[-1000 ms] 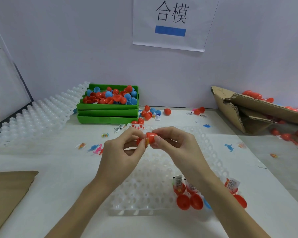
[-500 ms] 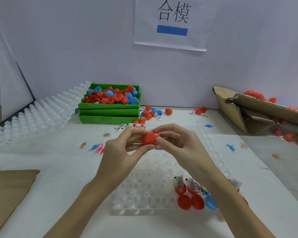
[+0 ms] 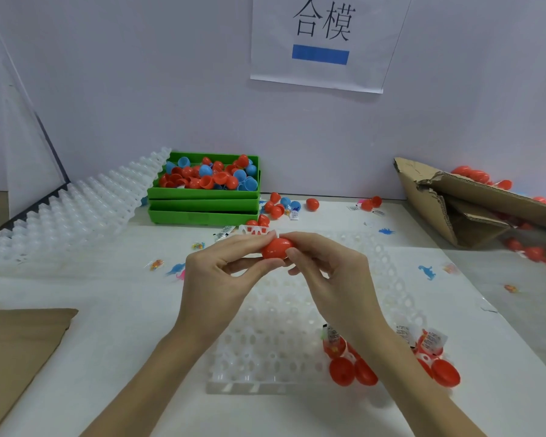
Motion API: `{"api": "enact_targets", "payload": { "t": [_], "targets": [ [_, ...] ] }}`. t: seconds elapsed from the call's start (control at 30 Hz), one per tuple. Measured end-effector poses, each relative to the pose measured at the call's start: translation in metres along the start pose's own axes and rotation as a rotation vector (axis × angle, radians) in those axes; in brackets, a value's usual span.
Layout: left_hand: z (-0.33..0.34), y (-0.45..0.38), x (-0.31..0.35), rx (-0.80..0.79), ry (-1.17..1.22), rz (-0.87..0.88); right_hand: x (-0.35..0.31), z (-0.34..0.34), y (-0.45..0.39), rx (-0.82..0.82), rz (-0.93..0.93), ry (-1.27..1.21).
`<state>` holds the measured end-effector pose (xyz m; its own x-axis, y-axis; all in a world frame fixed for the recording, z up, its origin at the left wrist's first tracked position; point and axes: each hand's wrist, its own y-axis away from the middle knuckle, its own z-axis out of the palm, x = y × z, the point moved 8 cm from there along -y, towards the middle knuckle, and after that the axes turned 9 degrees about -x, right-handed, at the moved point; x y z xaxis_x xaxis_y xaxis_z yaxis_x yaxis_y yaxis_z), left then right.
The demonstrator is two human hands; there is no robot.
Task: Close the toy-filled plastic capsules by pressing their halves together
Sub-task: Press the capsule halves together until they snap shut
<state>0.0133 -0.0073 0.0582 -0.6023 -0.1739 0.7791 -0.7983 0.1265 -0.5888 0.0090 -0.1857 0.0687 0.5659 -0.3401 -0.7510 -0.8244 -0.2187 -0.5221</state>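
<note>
A: Right, both hands pinch it: left hand (image 3: 221, 275) and right hand (image 3: 328, 272) each grip an end of the red capsule (image 3: 276, 248), held above the white tray (image 3: 265, 357).

B: How to finish well?

A: Push straight along its long axis, which runs left to right, nearly level; no twisting, I'd say.

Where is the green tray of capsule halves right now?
The green tray sits at the back of the table against the wall, left of centre, between the white moulded sheet and loose capsules.
</note>
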Motion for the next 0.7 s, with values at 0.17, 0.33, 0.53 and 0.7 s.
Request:
{"api": "enact_targets", "payload": {
  "t": [0.17, 0.33, 0.53, 0.7],
  "targets": [
    [0.002, 0.002, -0.002, 0.006, 0.01, -0.014, -0.013, 0.004, 0.003, 0.027, -0.101, 0.187],
    [0.008, 0.008, 0.018, 0.022, -0.236, 0.133, -0.016, 0.014, 0.007, 0.03, -0.054, 0.135],
    [0.018, 0.015, 0.034, 0.032, -0.467, 0.284, -0.004, 0.016, 0.011, 0.08, 0.125, -0.006],
    [0.021, 0.017, 0.033, 0.017, -0.48, 0.301, 0.002, 0.014, 0.01, 0.034, 0.177, 0.011]
  ]
}}
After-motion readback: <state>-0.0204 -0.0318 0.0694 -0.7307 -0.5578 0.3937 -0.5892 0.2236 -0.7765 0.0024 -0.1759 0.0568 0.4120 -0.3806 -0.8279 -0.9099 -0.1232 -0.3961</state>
